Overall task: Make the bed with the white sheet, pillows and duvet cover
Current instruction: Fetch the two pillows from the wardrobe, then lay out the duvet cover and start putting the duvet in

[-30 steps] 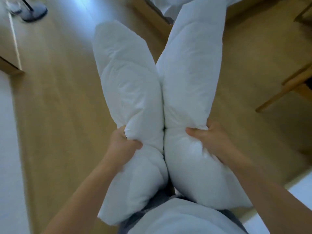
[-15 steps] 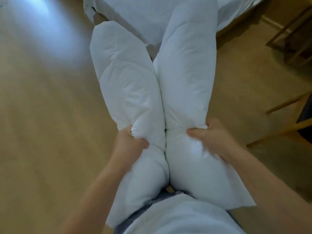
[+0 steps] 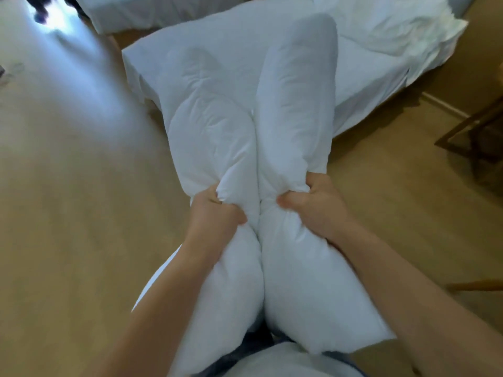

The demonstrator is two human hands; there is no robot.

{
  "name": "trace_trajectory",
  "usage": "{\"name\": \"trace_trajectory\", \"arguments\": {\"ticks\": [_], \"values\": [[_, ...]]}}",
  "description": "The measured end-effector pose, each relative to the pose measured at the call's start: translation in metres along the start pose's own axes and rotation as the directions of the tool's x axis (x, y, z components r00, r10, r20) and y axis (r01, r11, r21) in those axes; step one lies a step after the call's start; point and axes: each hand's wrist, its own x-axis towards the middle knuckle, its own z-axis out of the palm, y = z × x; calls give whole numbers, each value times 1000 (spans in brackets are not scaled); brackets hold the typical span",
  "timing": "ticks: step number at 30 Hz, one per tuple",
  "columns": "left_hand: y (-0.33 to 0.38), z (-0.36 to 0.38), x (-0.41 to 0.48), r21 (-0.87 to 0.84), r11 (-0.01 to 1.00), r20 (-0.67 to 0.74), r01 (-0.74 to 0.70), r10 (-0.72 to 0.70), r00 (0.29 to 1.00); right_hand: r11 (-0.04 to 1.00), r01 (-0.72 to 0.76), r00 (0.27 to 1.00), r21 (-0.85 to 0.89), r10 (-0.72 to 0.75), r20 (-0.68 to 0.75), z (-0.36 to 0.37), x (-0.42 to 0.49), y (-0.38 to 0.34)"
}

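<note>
Two pillows hung before us, side by side and touching: our left hand [image 3: 215, 210] bunched the left pillow [image 3: 215, 148], our right hand [image 3: 313, 208] clenched the right pillow [image 3: 296, 104]; beyond lay the bed [image 3: 367, 63], sheet rumpled; loose fistfuls might slip, we judged

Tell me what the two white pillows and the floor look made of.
Two plump white pillows: matte woven fabric, probably cotton, over soft filling; they crease and pinch where the left hand and right hand grip them. Tan floor: smooth wood or laminate, with a glossy light reflection.
</note>
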Motion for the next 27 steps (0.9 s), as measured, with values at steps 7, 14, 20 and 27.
{"name": "trace_trajectory", "arguments": {"ticks": [7, 14, 20, 27], "values": [[113, 111, 142, -156, 984, 0, -87, 88, 996, 978, 184, 981, -100, -189, -34, -115, 181, -64], [191, 238, 319, -263, 965, 45, -23, 36, 998, 974, 176, 978, -141, -190, -87, -212, 384, -64], [278, 326, 434, -287, 958, 45, -12, 26, 999, 983, 162, 982, -91, -170, -81, -294, 528, -88], [355, 425, 545, -288, 949, -97, -129, 105, 990, 945, 321, 947, -60, -319, 35, -387, 685, -105]]}}
